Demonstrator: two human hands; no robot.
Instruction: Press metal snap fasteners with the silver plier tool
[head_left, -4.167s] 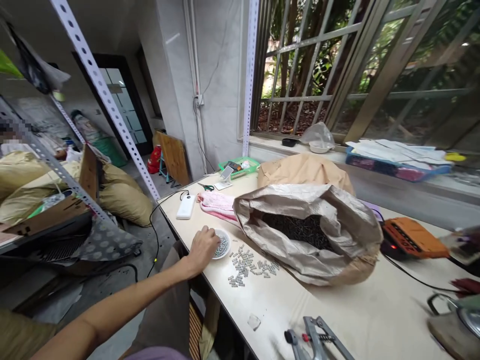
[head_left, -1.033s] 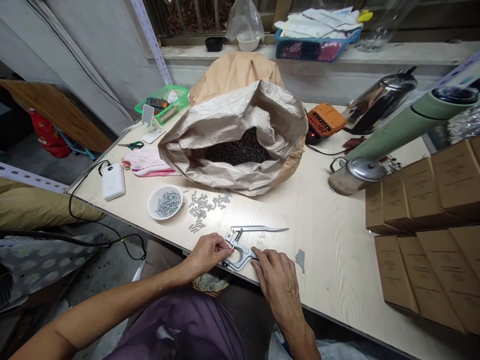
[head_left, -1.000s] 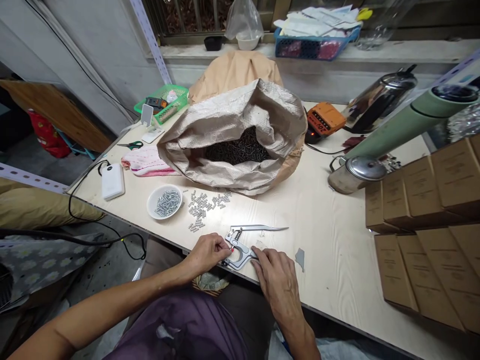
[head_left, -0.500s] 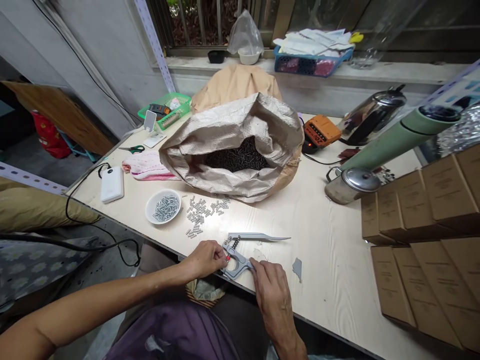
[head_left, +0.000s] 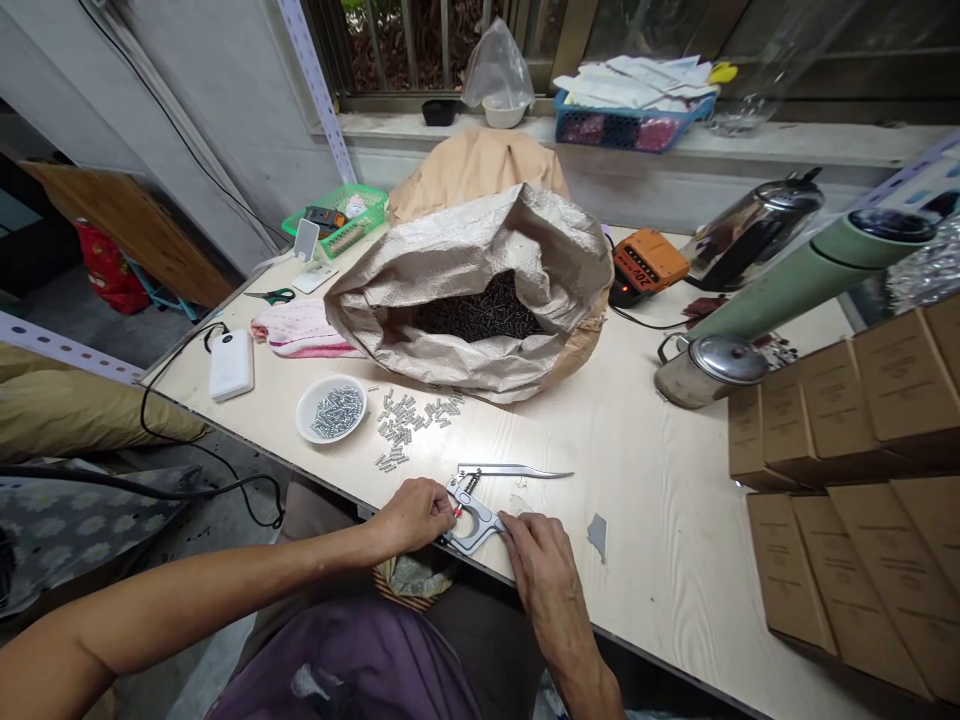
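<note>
Grey pliers (head_left: 476, 537) with a round throat, a coil spring and a long upper handle (head_left: 517, 470) lie at the table's front edge. My right hand (head_left: 546, 572) is closed on the lower handle, fingers pressed together. On the other side, my left hand (head_left: 416, 515) pinches at the jaw end, beside a small red part (head_left: 458, 512); whatever sits between those fingertips is hidden. Small silvery metal pieces, like little springs (head_left: 401, 425), lie scattered beyond my left hand. More of them fill a white bowl (head_left: 301, 412) to their left.
A large sack (head_left: 450, 370) of small dark pieces stands mid-table. Cardboard boxes (head_left: 825, 560) are stacked at the right, near a lidded metal mug (head_left: 686, 385) and a green flask (head_left: 787, 280). A white power bank (head_left: 231, 365) lies left. A grey scrap (head_left: 597, 535) lies right of my hand.
The camera view has shifted slightly. The pliers' upper handle looks a little lower and turned. Both hands stay at the pliers in nearly the same pose.
</note>
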